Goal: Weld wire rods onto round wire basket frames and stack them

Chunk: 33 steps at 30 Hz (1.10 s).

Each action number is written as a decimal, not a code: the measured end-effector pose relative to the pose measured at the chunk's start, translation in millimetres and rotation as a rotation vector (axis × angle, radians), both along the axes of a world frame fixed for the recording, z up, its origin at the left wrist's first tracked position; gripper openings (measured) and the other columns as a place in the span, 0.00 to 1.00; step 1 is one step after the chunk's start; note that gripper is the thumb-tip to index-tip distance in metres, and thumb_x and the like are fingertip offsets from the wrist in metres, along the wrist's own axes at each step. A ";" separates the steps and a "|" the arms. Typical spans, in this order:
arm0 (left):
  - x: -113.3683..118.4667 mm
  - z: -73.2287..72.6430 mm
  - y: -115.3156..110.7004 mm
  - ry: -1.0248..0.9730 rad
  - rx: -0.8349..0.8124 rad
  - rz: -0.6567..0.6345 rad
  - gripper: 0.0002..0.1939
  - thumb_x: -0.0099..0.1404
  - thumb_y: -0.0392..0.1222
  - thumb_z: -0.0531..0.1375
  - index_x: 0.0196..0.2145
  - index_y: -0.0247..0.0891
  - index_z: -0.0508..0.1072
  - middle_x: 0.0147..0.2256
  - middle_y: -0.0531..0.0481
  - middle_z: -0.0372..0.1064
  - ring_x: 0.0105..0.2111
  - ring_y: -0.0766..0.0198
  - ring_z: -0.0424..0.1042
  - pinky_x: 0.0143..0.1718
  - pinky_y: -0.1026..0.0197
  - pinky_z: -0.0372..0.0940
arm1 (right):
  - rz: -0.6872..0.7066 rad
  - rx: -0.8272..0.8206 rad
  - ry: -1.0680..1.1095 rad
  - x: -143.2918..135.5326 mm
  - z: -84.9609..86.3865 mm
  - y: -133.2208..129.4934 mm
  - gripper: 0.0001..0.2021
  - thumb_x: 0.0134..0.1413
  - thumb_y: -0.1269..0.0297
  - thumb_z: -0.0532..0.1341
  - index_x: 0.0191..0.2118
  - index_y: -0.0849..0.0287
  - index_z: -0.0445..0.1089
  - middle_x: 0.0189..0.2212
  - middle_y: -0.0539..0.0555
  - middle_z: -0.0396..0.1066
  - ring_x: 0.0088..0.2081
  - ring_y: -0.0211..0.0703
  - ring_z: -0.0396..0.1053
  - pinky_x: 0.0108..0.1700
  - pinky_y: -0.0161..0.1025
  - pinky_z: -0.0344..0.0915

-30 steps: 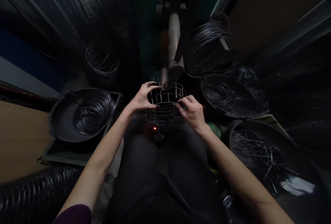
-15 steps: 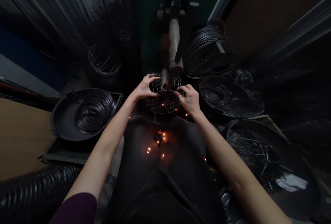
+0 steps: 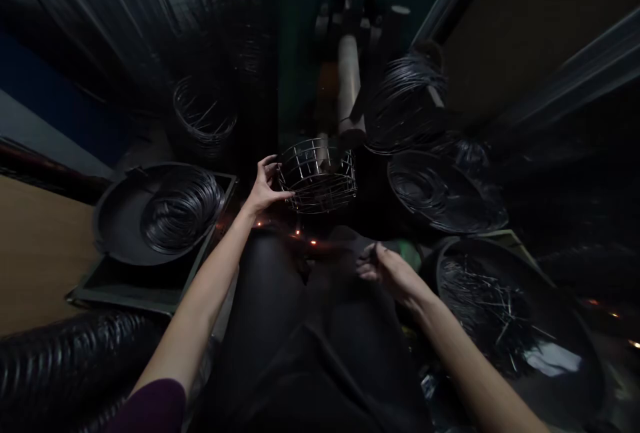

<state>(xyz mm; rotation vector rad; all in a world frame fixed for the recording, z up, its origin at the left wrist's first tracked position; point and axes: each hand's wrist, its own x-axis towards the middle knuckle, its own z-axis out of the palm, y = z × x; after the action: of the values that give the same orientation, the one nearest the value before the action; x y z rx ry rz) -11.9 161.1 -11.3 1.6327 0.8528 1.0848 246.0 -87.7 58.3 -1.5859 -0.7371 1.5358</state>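
A round wire basket (image 3: 320,203) of crossed metal wires hangs at the grey machine's lower end. My left hand (image 3: 266,186) grips its left rim, thumb on the near side and fingers on the far side. Lower and to the right, apart from the basket, is my right hand (image 3: 387,269); its fingers are curled in over my dark-covered lap. Whether anything small lies inside those fingers is hidden. Right of that hand stands a wide dark basin (image 3: 565,326) with loose short wire pieces (image 3: 493,306) in it.
The machine's grey cylindrical arm (image 3: 350,79) reaches down above the basket. A basin (image 3: 117,219) with a wire coil (image 3: 185,209) stands at left. Another basin (image 3: 480,216) holds wire rings at right. Stacked rings (image 3: 75,366) lie lower left. Orange sparks glow below the basket.
My right hand has let go of the basket's right side and moved down and right. My left hand stays on the basket, shifted slightly left. Sparks over my lap have dwindled.
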 end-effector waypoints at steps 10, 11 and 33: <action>0.9 58.9 -56.0 0.294 0.541 -0.072 0.41 0.46 0.49 0.73 0.55 0.43 0.60 0.55 0.41 0.60 0.58 0.47 0.60 0.60 0.44 0.59 | 0.355 0.245 -0.318 -38.8 65.0 57.2 0.22 0.48 0.50 0.67 0.43 0.61 0.73 0.23 0.47 0.69 0.19 0.30 0.60 0.22 0.32 0.57; 4.7 62.6 -60.1 0.344 0.570 -0.080 0.39 0.46 0.48 0.73 0.54 0.42 0.62 0.55 0.40 0.60 0.58 0.46 0.60 0.60 0.43 0.59 | 0.402 0.260 -0.377 -39.5 64.9 68.3 0.18 0.49 0.52 0.67 0.39 0.62 0.74 0.24 0.48 0.71 0.21 0.32 0.63 0.25 0.32 0.59; 36.7 73.8 -55.2 0.479 0.512 -0.115 0.34 0.46 0.45 0.74 0.50 0.38 0.70 0.58 0.37 0.60 0.59 0.43 0.59 0.59 0.40 0.60 | 0.824 0.668 -1.708 -28.5 39.6 87.1 0.23 0.64 0.72 0.50 0.63 0.59 0.63 0.58 0.59 0.66 0.38 0.47 0.78 0.28 0.39 0.69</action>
<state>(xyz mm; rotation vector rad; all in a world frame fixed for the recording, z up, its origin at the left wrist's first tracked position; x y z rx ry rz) 24.8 105.9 62.5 2.4048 0.8041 0.8842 217.6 -0.6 97.9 -1.7892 -2.6473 -0.2196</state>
